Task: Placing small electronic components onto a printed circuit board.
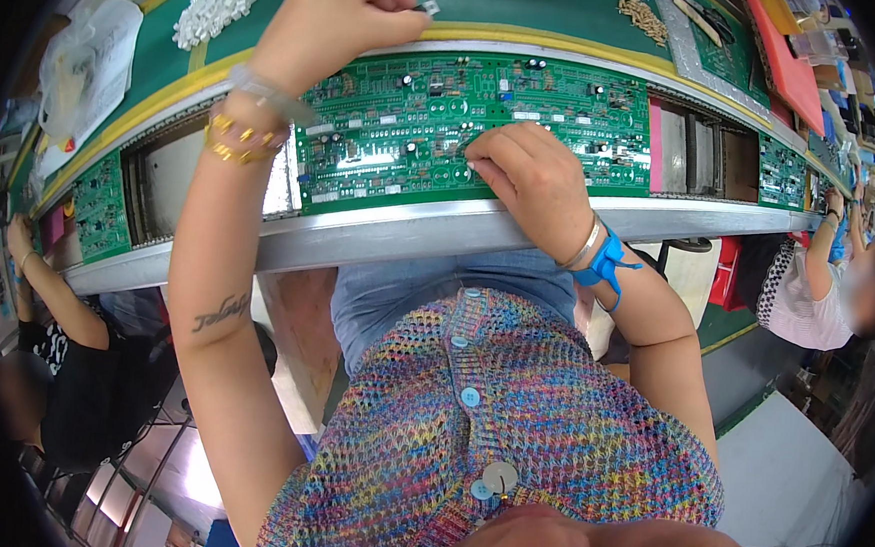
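A long green circuit board (376, 129), set with many small parts, lies in the metal rail track in front of me. My left hand (338, 17) is raised past the board's far edge, over the green bench. Its fingers are curled closed around a small dark part with a silver end (429, 8), whose exact kind is unclear. On the middle of the board rests my right hand (541, 185), thumb and forefinger pinched together at the surface. Whatever may be between those fingertips is too small to make out.
A pile of white parts (223, 5) lies on the far left bench, tan pieces (642, 15) at the far right. The near metal rail (380, 235) runs before my body. More boards (101, 208) sit along the track. Co-workers sit on both sides.
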Demonstrator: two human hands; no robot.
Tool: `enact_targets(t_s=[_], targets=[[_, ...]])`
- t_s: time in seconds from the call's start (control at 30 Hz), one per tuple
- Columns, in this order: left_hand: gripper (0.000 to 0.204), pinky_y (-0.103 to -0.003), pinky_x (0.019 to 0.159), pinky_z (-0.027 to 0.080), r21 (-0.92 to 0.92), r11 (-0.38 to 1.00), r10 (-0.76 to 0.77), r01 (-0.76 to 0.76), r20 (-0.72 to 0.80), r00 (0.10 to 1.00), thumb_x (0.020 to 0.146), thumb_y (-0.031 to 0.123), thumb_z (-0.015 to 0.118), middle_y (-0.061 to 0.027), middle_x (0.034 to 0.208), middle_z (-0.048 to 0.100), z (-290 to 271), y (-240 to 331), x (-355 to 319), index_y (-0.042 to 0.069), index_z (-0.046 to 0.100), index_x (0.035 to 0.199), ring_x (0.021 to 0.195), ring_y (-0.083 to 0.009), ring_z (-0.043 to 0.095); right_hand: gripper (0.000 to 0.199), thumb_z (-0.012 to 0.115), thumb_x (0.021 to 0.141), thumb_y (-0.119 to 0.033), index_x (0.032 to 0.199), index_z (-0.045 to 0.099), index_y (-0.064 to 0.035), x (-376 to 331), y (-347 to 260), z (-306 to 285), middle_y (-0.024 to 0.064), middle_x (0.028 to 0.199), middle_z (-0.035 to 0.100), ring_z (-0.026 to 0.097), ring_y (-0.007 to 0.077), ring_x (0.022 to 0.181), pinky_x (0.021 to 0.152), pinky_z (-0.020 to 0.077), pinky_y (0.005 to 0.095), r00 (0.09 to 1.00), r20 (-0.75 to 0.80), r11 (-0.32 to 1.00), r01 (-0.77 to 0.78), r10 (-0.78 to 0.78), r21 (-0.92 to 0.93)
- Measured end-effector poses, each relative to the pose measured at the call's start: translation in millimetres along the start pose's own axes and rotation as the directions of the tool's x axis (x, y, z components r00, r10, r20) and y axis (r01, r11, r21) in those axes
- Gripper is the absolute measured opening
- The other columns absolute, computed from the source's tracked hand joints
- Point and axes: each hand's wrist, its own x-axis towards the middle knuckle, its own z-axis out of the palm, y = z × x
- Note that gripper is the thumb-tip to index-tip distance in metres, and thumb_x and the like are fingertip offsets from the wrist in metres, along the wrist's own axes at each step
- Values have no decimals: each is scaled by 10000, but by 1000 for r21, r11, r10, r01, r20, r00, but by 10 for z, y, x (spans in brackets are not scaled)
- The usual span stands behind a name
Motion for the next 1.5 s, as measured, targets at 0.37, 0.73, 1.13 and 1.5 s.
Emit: enact_targets(t_s=[0.37, 0.73, 1.13, 1.5], targets=[[259, -202, 717, 502, -446, 894, -39, 28, -14, 999, 835, 99, 666, -23, 841, 639, -61, -357, -574, -4, 629, 1070, 762, -75, 601, 160, 682, 693, -21, 832, 623, -75, -1, -47, 26, 37, 836, 625, 586, 232, 776, 678, 473, 326, 999, 16, 993, 52, -50, -104], [168, -205, 778, 480, -296, 954, 51, -56, -23, 998, 844, 131, 659, -17, 893, 658, 11, -317, -589, 11, 667, 963, 818, -71, 593, 188, 654, 690, -20, 860, 624, -93, 41, -80, 96, 36, 840, 590, 567, 220, 791, 681, 477, 323, 984, 106, 962, 166, -146, -215], [97, -239, 740, 483, -156, 987, -32, 35, 22, 999, 781, 64, 684, -33, 859, 643, 246, 139, -876, 10, 646, 853, 807, -112, 592, 211, 683, 685, -31, 885, 625, -67, -112, -96, -234, 58, 845, 591, 560, 239, 744, 639, 463, 321, 997, -34, 990, 64, -68, -123], [79, -365, 770, 439, 284, 931, 255, -229, -57, 965, 681, 64, 690, -74, 868, 552, 589, 236, -894, 24, 641, 729, 891, -275, 509, 178, 688, 701, -58, 868, 630, -80, -511, -7, -149, 51, 801, 597, 560, 225, 712, 614, 447, 329, 998, -50, 999, 28, -30, -26]])
